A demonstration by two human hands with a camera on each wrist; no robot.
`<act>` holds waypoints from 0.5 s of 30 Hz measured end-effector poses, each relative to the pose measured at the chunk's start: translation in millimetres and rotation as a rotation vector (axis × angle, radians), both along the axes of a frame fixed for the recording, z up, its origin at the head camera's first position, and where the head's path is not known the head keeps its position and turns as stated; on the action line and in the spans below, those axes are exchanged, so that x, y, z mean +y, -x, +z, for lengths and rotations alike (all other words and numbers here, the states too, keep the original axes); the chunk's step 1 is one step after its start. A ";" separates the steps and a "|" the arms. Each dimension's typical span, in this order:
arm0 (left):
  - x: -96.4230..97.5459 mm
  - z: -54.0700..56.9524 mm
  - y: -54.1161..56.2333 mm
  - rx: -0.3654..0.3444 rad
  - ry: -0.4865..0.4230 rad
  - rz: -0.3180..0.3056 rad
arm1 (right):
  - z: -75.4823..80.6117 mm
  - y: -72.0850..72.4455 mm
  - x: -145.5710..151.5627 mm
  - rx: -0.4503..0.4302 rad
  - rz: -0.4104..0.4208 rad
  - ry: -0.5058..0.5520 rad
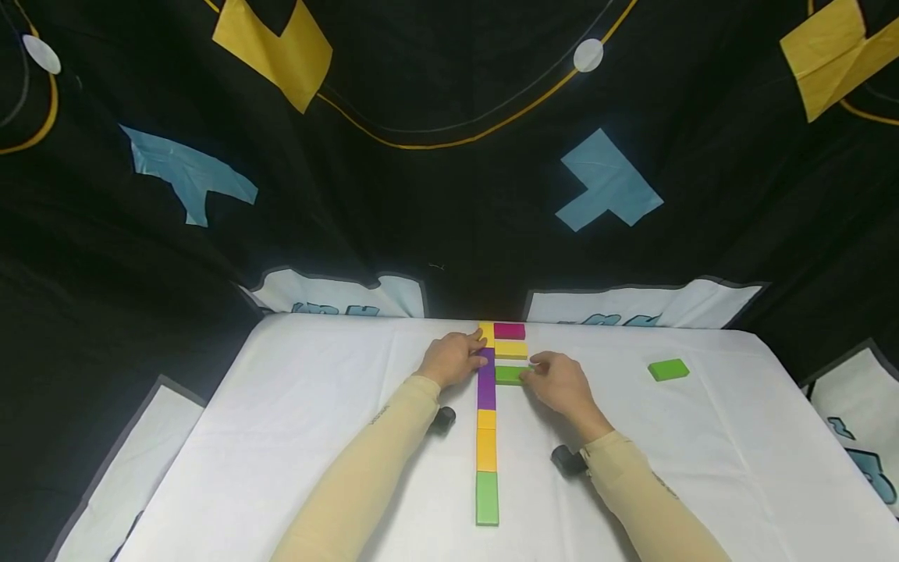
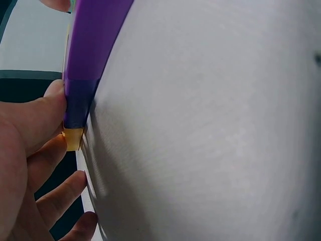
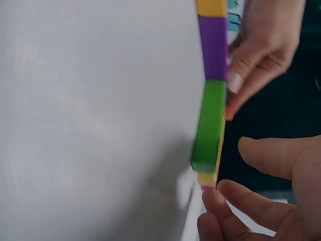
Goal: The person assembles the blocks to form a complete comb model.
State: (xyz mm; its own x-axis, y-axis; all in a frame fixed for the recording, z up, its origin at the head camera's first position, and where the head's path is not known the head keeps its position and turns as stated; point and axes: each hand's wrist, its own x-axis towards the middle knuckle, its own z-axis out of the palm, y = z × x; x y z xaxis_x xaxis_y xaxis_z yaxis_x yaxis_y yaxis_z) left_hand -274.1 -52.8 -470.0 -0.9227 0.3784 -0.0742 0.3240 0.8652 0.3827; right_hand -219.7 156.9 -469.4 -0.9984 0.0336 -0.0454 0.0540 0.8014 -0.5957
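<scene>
Colored blocks form a vertical line on the table, with a purple block (image 1: pixel 486 382) near its far end and a yellow block (image 1: pixel 486 334) at the top. My left hand (image 1: pixel 453 357) lies along the line's left side, its thumb (image 2: pixel 52 98) touching the purple part and a fingertip at the yellow block. Sticking out rightward from the line are a magenta block (image 1: pixel 509 331), a yellow bar (image 1: pixel 511 350) and a green block (image 1: pixel 511 375). My right hand (image 1: pixel 560 384) has its fingertips close to the green block's outer end, thumb and fingers spread apart.
Nearer along the line come orange blocks (image 1: pixel 486 449) and a light green block (image 1: pixel 487 498). Another green block (image 1: pixel 669 369) lies alone at the right on the white tabletop (image 1: pixel 337 375). A black curtain (image 1: pixel 435 226) hangs behind the far edge.
</scene>
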 end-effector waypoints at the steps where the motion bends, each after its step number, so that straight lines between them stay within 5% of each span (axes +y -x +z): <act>1: -0.1 0.0 0.0 0.004 -0.002 -0.001 | 2.0 -0.4 3.4 0.008 0.004 0.012; 15: -0.2 -2.9 1.8 0.013 -0.005 -0.014 | 22.0 -4.6 66.6 0.092 0.046 0.134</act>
